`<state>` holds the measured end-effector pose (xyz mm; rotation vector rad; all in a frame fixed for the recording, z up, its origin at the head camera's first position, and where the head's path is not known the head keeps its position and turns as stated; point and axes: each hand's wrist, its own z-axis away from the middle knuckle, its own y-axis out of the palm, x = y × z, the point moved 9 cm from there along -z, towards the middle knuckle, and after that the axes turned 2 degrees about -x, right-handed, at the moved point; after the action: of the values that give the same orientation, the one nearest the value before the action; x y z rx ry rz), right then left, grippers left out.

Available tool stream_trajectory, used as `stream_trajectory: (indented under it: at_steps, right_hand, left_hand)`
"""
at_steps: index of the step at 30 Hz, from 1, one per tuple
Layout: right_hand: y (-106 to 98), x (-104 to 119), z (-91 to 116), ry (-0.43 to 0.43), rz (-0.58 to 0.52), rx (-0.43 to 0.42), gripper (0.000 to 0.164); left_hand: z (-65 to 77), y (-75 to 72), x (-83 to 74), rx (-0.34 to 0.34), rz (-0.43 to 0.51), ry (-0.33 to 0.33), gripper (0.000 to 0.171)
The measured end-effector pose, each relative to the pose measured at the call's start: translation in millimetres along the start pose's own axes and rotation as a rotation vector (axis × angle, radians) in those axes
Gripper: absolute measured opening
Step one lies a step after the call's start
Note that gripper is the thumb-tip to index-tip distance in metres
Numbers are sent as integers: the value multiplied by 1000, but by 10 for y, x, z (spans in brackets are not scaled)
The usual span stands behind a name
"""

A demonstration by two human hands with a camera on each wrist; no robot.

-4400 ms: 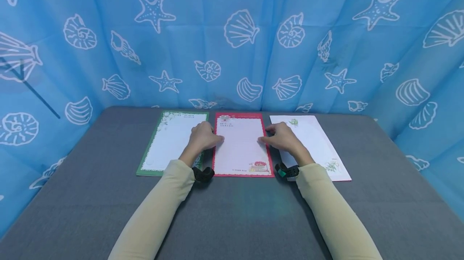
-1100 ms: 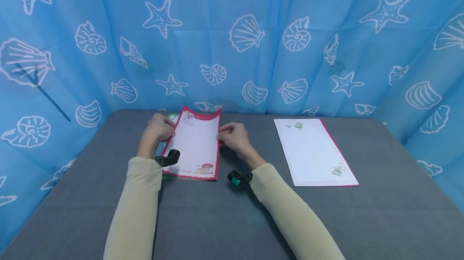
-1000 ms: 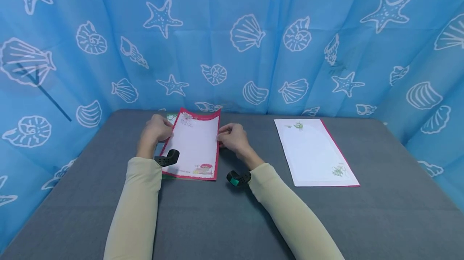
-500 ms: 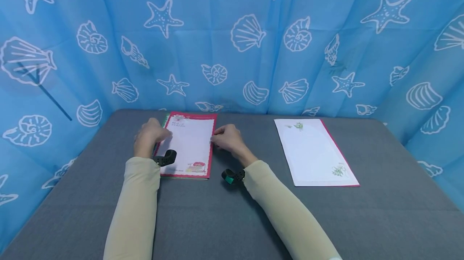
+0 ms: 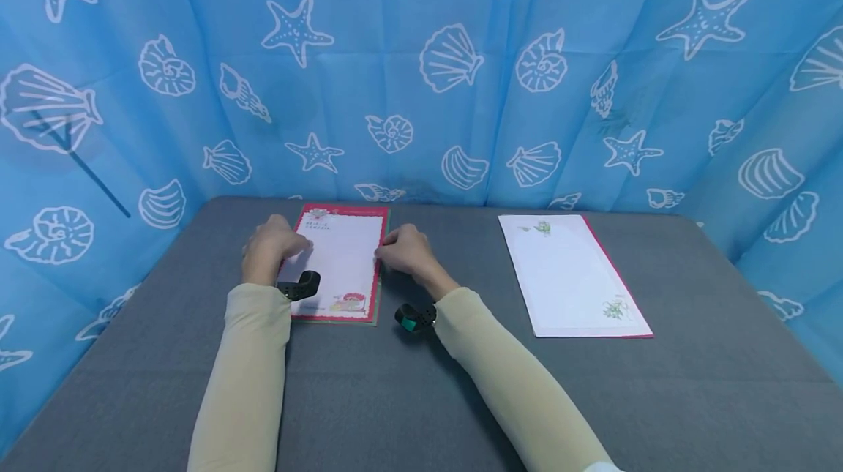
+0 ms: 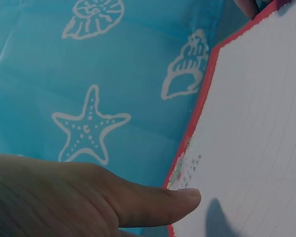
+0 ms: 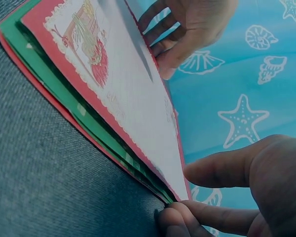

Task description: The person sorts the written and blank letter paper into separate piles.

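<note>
Red-bordered letter paper with a floral corner and a small picture lies over green-edged sheets, left of the table's middle. My left hand is at its left edge; in the left wrist view the thumb extends over the sheet, its shadow apart from it. My right hand is at the opposite edge. In the right wrist view its thumb meets the upper sheet's edge, while the fingers touch the stack's edge from below. A strip of green shows along the right side.
White paper with green plant drawings lies apart on the right, a red edge showing beneath it. The grey cloth-covered table ends at a blue curtain with shell prints. Each wrist wears a black band.
The red-bordered paper has gone from the middle to the left, onto the green-bordered paper. Its raised far edge has come down flat, and it has slid further left, with my right hand following.
</note>
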<state>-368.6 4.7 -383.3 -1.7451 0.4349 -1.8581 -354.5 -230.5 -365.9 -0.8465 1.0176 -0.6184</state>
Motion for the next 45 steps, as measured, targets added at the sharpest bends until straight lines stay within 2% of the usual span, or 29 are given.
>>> stream_trajectory:
  at_steps: [8,13,20,31,37,42,45]
  right_hand:
    - [8,-44,6,23,-5,-8,21]
    - [11,-46,11,44,-8,-11,13]
    - [-6,-53,34,91,-3,-17,17]
    - [-6,-49,57,81,-22,3,22]
    - [-85,-33,87,44,-56,11,16]
    - [-261,-54,130,-30,-50,5,35]
    - [-413,-82,173,-102,-9,-6,40]
  left_hand:
    - [35,4,-35,1,-21,15,55]
    - [13,12,-24,8,-18,2,57]
    - [7,30,-25,4,-4,-13,59]
    - [10,34,-47,5,-1,-2,58]
    - [12,3,-94,-24,-19,12,54]
    - [54,-20,-202,-63,0,47,54]
    - [81,-3,-318,-98,1,122,53]
